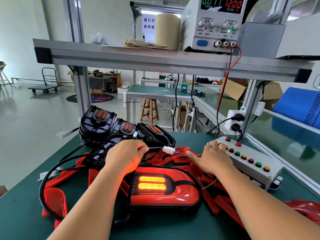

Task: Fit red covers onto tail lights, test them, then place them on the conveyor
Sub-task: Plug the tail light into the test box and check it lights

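Note:
A tail light with its red cover (173, 193) fitted lies in front of me on the green table (22, 220), and its two amber bars (151, 183) glow. My left hand (127, 155) pinches the black cable just behind the white connector (168, 150), which is plugged into thin coloured wires. My right hand (212, 160) rests on the grey button box (249, 163), fingers on the buttons at its far end, thumb stretched toward the wires.
Several uncovered black tail lights (110, 125) are stacked at the back left. Loose red covers (55, 201) lie scattered around the lit lamp. A power supply (216, 23) on the shelf reads 12.00. The green conveyor (277, 134) runs along the right.

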`<action>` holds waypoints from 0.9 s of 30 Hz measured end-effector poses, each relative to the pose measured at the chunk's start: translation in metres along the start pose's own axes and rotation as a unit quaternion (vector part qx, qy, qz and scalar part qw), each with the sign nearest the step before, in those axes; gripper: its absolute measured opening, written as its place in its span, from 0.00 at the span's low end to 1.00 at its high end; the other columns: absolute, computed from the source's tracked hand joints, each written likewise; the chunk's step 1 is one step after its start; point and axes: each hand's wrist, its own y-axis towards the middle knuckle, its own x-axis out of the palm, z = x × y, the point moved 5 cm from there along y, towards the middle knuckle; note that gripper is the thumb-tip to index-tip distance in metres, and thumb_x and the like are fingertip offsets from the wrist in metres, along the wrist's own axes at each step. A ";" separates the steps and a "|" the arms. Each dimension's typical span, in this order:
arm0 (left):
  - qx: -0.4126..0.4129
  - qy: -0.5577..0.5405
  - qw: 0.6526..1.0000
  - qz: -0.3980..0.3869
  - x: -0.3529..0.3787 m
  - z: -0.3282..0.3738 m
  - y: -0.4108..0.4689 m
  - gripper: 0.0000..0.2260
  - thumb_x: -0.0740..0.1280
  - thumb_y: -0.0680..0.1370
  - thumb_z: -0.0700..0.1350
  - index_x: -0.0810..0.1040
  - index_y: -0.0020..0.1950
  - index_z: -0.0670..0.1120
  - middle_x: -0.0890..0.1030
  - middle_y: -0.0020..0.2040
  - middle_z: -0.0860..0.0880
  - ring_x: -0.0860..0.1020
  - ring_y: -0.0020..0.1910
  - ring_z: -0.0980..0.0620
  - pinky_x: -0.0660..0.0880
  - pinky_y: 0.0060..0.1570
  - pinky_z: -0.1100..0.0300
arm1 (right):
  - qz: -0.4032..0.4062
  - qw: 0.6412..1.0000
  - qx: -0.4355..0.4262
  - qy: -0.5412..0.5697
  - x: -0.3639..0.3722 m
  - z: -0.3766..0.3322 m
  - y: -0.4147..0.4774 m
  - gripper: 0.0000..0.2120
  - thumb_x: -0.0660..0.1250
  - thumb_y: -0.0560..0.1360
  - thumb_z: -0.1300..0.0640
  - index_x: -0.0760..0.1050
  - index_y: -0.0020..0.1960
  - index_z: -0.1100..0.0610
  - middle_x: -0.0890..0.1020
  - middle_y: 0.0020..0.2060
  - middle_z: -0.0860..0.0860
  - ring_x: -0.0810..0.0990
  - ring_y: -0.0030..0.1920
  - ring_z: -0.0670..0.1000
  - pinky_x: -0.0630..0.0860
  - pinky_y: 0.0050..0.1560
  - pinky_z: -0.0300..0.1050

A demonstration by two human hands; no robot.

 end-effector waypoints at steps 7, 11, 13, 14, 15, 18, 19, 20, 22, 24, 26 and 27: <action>-0.007 0.008 1.000 -0.003 0.001 -0.001 0.001 0.10 0.58 0.81 0.59 0.78 0.56 0.62 0.81 0.48 0.59 0.75 0.44 0.56 0.68 0.35 0.61 | 0.001 1.000 0.002 0.016 0.001 0.000 -0.003 0.52 0.45 0.69 0.21 0.59 0.75 0.62 0.55 0.76 0.59 0.54 0.74 0.61 0.61 0.71 0.55; -0.006 0.008 1.000 -0.005 0.002 -0.001 0.000 0.11 0.58 0.81 0.59 0.78 0.57 0.63 0.81 0.50 0.59 0.75 0.45 0.56 0.69 0.37 0.59 | 0.002 1.000 0.003 0.025 0.003 -0.001 -0.004 0.52 0.45 0.69 0.22 0.58 0.75 0.62 0.54 0.76 0.60 0.54 0.74 0.62 0.61 0.71 0.56; -0.005 0.011 1.000 -0.006 0.002 -0.001 0.000 0.11 0.58 0.81 0.59 0.77 0.57 0.63 0.81 0.50 0.59 0.75 0.45 0.56 0.68 0.37 0.59 | 0.007 1.000 0.003 0.030 0.003 -0.001 -0.004 0.51 0.45 0.70 0.22 0.58 0.75 0.62 0.54 0.76 0.59 0.54 0.73 0.62 0.61 0.70 0.55; -0.004 0.012 1.000 -0.006 0.002 -0.001 0.000 0.11 0.57 0.81 0.59 0.77 0.57 0.63 0.81 0.50 0.59 0.75 0.45 0.56 0.68 0.36 0.59 | 0.010 0.999 0.004 0.031 0.004 -0.001 -0.004 0.51 0.46 0.70 0.23 0.58 0.75 0.62 0.54 0.76 0.59 0.55 0.73 0.62 0.61 0.70 0.55; -0.003 0.013 1.000 -0.006 0.003 -0.001 0.000 0.11 0.57 0.81 0.59 0.77 0.57 0.63 0.81 0.50 0.59 0.75 0.45 0.55 0.69 0.37 0.59 | 0.011 0.999 0.004 0.034 0.004 -0.001 -0.004 0.51 0.46 0.70 0.23 0.57 0.75 0.62 0.53 0.76 0.59 0.55 0.73 0.62 0.61 0.70 0.55; -0.001 0.011 1.000 -0.004 0.004 -0.001 0.001 0.10 0.58 0.81 0.59 0.78 0.57 0.63 0.81 0.51 0.59 0.77 0.48 0.54 0.71 0.39 0.58 | 0.014 0.998 0.007 0.055 0.005 -0.001 -0.005 0.50 0.46 0.71 0.23 0.57 0.75 0.63 0.53 0.76 0.59 0.55 0.73 0.62 0.63 0.70 0.56; -0.002 0.009 1.000 -0.001 0.004 -0.001 0.001 0.10 0.58 0.81 0.59 0.78 0.56 0.63 0.81 0.51 0.59 0.78 0.49 0.54 0.71 0.40 0.58 | 0.015 0.998 0.009 0.064 0.005 -0.001 -0.006 0.50 0.47 0.71 0.24 0.56 0.76 0.62 0.52 0.77 0.59 0.54 0.73 0.62 0.63 0.70 0.57; -0.002 0.005 1.000 0.002 0.004 -0.002 0.001 0.10 0.58 0.81 0.59 0.78 0.56 0.63 0.82 0.51 0.58 0.78 0.49 0.53 0.71 0.40 0.58 | 0.016 0.997 0.011 0.073 0.006 -0.001 -0.007 0.50 0.47 0.71 0.24 0.55 0.76 0.62 0.50 0.78 0.58 0.53 0.74 0.62 0.62 0.70 0.57; -0.004 -0.001 1.000 0.004 0.004 -0.002 0.001 0.10 0.59 0.81 0.59 0.79 0.55 0.63 0.82 0.51 0.58 0.78 0.49 0.53 0.70 0.40 0.58 | 0.022 0.996 0.018 0.079 0.005 0.001 -0.011 0.50 0.47 0.71 0.24 0.54 0.77 0.61 0.47 0.78 0.59 0.50 0.76 0.62 0.61 0.71 0.58; -0.005 -0.001 1.000 0.002 0.004 -0.002 0.001 0.10 0.59 0.81 0.59 0.79 0.55 0.63 0.82 0.50 0.58 0.76 0.46 0.54 0.70 0.39 0.58 | 0.040 0.996 0.034 0.073 0.002 0.004 -0.015 0.51 0.46 0.70 0.23 0.55 0.76 0.61 0.47 0.78 0.60 0.51 0.75 0.62 0.63 0.70 0.57; -0.006 -0.002 1.000 0.000 0.004 -0.002 0.001 0.10 0.59 0.81 0.60 0.79 0.55 0.63 0.82 0.50 0.58 0.76 0.46 0.53 0.71 0.39 0.58 | 0.047 0.995 0.053 0.065 -0.002 0.009 -0.017 0.52 0.45 0.69 0.22 0.56 0.75 0.61 0.49 0.78 0.62 0.53 0.75 0.63 0.65 0.68 0.56; -0.006 -0.003 1.000 0.000 0.004 -0.002 0.001 0.10 0.59 0.81 0.60 0.79 0.55 0.63 0.82 0.49 0.58 0.76 0.46 0.54 0.71 0.39 0.58 | 0.044 0.996 0.057 0.061 -0.004 0.011 -0.017 0.52 0.45 0.68 0.22 0.56 0.75 0.61 0.50 0.77 0.62 0.53 0.75 0.63 0.65 0.67 0.56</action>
